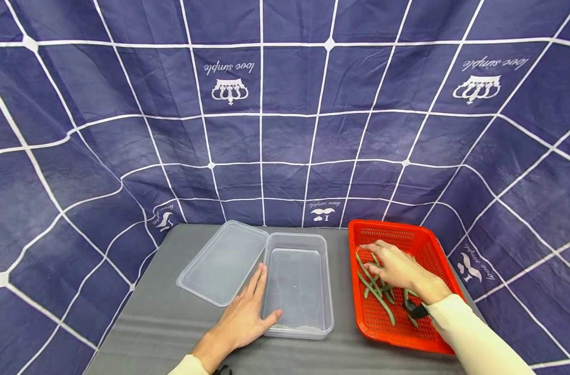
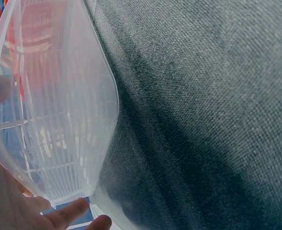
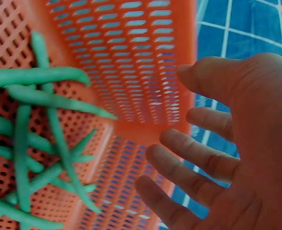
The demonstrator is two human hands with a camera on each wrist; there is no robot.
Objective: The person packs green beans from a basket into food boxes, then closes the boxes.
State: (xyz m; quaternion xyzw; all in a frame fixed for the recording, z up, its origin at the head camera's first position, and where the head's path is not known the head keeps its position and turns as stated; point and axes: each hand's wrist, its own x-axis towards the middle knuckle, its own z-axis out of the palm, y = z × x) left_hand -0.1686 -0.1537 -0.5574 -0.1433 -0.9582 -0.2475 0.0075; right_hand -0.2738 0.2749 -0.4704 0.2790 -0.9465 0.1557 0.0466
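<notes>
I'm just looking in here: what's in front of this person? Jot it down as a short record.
Left hand: at the box's left edge
Right hand: over the basket, fingers spread, holding nothing visible
Box: clear, lid off
Lid: flat, left of the box
Basket: red, slotted walls, right of the box
Beans: green, crisscrossed in the basket
Table: grey
Backdrop: blue cloth, white lines

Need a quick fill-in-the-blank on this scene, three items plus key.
1. The green beans lie in a perforated plastic ____.
2. In the head view, the lid lies on the ____ side of the clear container.
3. The hand nearest the beans is the person's ____ one.

Missing words: basket; left; right.
</notes>
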